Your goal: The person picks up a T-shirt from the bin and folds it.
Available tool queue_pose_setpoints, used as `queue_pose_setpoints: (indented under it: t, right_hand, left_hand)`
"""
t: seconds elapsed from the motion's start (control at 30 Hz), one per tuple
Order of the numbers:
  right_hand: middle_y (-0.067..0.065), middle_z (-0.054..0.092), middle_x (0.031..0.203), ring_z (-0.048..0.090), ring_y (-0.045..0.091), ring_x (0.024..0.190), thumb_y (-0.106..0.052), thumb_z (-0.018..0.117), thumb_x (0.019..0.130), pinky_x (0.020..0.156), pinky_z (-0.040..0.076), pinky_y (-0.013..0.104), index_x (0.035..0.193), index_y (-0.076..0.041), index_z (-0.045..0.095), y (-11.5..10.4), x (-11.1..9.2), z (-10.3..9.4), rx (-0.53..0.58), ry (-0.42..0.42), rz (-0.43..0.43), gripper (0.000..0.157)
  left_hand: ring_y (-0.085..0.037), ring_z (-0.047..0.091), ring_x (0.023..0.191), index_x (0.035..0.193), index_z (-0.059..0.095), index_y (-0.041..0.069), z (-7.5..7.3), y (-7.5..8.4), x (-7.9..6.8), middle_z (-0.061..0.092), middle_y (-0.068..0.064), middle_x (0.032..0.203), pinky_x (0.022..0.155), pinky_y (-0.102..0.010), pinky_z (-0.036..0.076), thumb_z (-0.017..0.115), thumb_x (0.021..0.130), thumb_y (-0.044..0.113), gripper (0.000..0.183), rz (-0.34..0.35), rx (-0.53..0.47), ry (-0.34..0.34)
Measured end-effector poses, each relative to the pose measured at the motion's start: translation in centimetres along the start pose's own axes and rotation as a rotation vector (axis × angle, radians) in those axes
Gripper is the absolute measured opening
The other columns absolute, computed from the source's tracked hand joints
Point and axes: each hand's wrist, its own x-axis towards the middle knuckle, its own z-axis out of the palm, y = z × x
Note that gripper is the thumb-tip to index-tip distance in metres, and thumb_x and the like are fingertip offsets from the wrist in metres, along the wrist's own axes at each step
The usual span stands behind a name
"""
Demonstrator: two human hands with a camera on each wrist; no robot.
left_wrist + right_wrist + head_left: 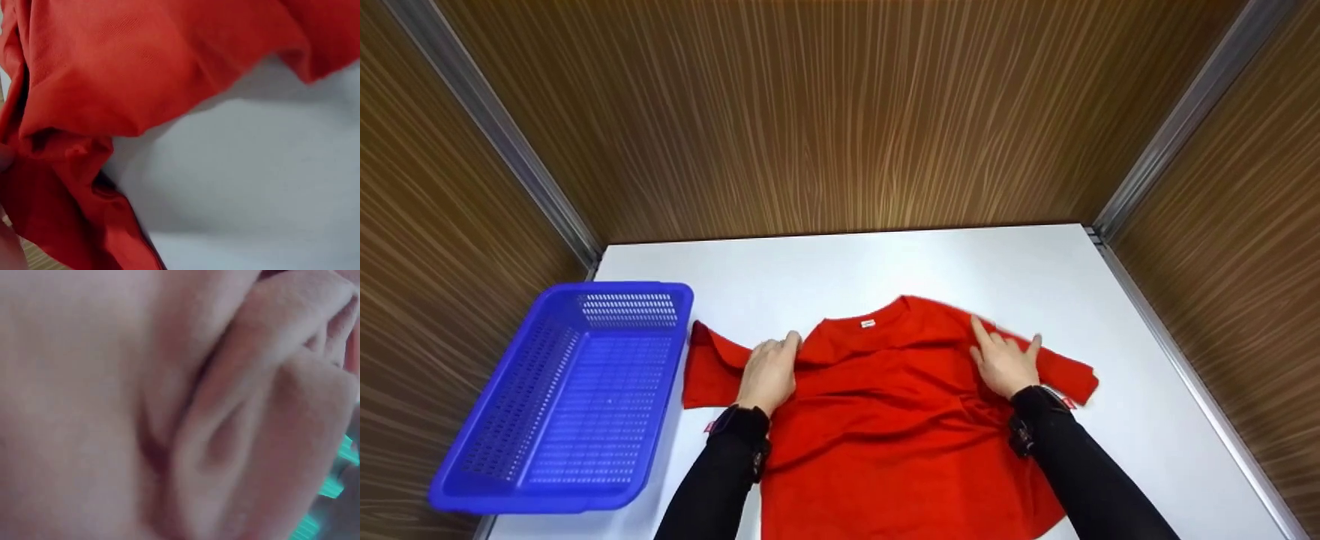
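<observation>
A red short-sleeved T-shirt lies spread on the white table, with creases across its chest and the collar at the far side. My left hand grips it at the left shoulder with bent fingers. In the left wrist view the red cloth bunches near fingers at the left edge. On the other shoulder rests my right hand, its index finger straight along the seam and its middle fingers bent. I cannot tell whether those bent fingers hold cloth. The right wrist view shows only blurred pinkish folds.
A blue perforated plastic basket stands at the left of the table, close to the left sleeve. White tabletop shows beyond the collar. Wood-grain panels enclose the back and both sides.
</observation>
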Motion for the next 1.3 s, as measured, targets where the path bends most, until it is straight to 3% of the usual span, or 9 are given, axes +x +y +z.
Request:
queue_pose_setpoints:
  t: [0.13,0.37,0.5,0.63,0.93,1.07,1.13,1.2,1.3]
  right_hand:
    - [0.012,0.057,0.058,0.062,0.04,0.065,-0.012,0.062,0.093,0.099,0.01,0.079,0.143,-0.004,0.047,0.0,0.5,0.2,-0.047,0.126,-0.027,0.053]
    - [0.026,0.051,0.127,0.046,0.056,0.114,-0.008,0.066,0.088,0.094,0.017,0.081,0.149,-0.01,0.04,0.0,1.4,0.9,-0.081,0.029,-0.024,0.066]
    - [0.027,0.057,0.118,0.051,0.054,0.109,-0.005,0.056,0.091,0.095,0.015,0.081,0.143,-0.004,0.046,-0.1,1.5,1.4,-0.105,0.022,-0.032,0.053]
    - [0.026,0.058,0.096,0.052,0.05,0.097,-0.01,0.063,0.089,0.095,0.021,0.077,0.112,0.002,0.065,-0.5,1.6,1.4,-0.083,0.096,-0.01,0.026]
    - [0.012,0.041,0.085,0.038,0.035,0.078,-0.006,0.069,0.081,0.072,0.03,0.053,0.097,-0.008,0.075,-1.5,1.6,-2.8,0.012,0.499,-0.107,0.017]
    - [0.016,0.056,0.078,0.05,0.04,0.071,-0.004,0.066,0.08,0.069,0.035,0.053,0.097,-0.006,0.074,-1.6,-0.1,-5.1,-0.045,0.556,-0.169,0.019]
    - [0.015,0.066,0.077,0.06,0.038,0.066,-0.003,0.063,0.082,0.068,0.043,0.049,0.099,-0.006,0.075,-1.7,-1.0,-6.1,0.082,0.457,-0.115,0.021]
    - [0.017,0.069,0.076,0.066,0.035,0.063,-0.003,0.061,0.085,0.064,0.051,0.042,0.105,-0.003,0.074,-1.7,-1.8,-7.1,0.385,0.282,0.005,0.024]
    - [0.019,0.069,0.081,0.07,0.033,0.07,-0.004,0.058,0.092,0.064,0.056,0.037,0.118,0.004,0.064,-1.5,-2.4,-8.2,0.908,0.06,0.225,0.027]
  left_hand:
    - [-0.031,0.055,0.094,0.122,0.058,0.01,-0.4,0.1,-0.1,0.061,-0.009,0.105,0.085,-0.044,0.045,0.063,0.078,-0.009,0.048,0.001,-0.067,-0.104]
    - [-0.036,0.053,0.115,0.146,0.044,0.008,-1.0,0.2,-0.3,0.056,-0.015,0.127,0.099,-0.05,0.04,0.063,0.095,0.022,0.056,-0.187,-0.259,-0.327]
    - [-0.036,0.054,0.12,0.141,0.047,0.002,-1.2,0.0,-0.4,0.057,-0.02,0.131,0.101,-0.049,0.04,0.063,0.096,0.021,0.051,-0.352,-0.332,-0.367]
    - [-0.034,0.061,0.102,0.117,0.058,0.005,-1.5,-0.3,-0.6,0.065,-0.017,0.11,0.09,-0.046,0.047,0.07,0.09,0.015,0.031,-0.416,-0.321,-0.357]
    - [-0.033,0.048,0.088,0.08,0.055,0.011,-3.6,0.3,-0.6,0.05,-0.007,0.09,0.075,-0.043,0.042,0.077,0.078,0.015,0.022,-0.163,-0.031,-0.128]
    - [-0.035,0.053,0.081,0.081,0.057,0.009,-4.8,1.0,-0.6,0.053,-0.011,0.086,0.063,-0.045,0.047,0.075,0.079,0.015,0.019,-0.066,0.102,-0.068]
    - [-0.036,0.059,0.073,0.083,0.058,0.01,-5.4,1.3,-0.6,0.059,-0.011,0.079,0.055,-0.046,0.047,0.072,0.081,0.015,0.015,-0.112,0.091,-0.083]
    - [-0.031,0.062,0.063,0.086,0.059,0.012,-6.1,1.6,-0.3,0.061,-0.009,0.072,0.049,-0.044,0.047,0.07,0.085,0.016,0.011,-0.24,-0.039,-0.12]
    - [-0.025,0.059,0.051,0.096,0.06,0.009,-6.8,1.7,0.2,0.06,-0.011,0.062,0.048,-0.041,0.052,0.065,0.089,0.011,0.009,-0.498,-0.513,-0.17]
